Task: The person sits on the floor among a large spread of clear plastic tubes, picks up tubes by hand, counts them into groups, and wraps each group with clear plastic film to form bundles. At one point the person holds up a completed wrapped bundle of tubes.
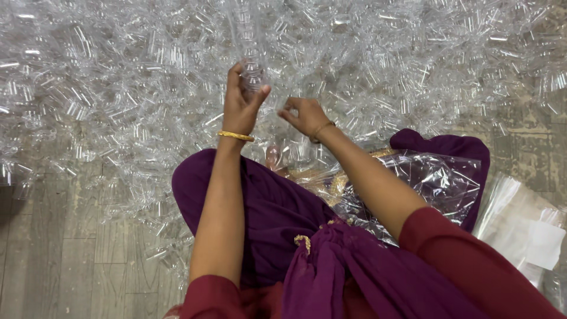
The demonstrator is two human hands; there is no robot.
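Two hands work above our lap, where a plastic bag (431, 177) lies on the purple cloth (277, 218), close for reaching. At frame centre our left hand (241, 103) pinches a stack of clear cups (251, 59) upright, steadying it. Our right hand (304, 115) hovers beside it, fingers curled; whether it grips anything we cannot tell. Beyond, loose cups (118, 88) cover the floor (53, 260).
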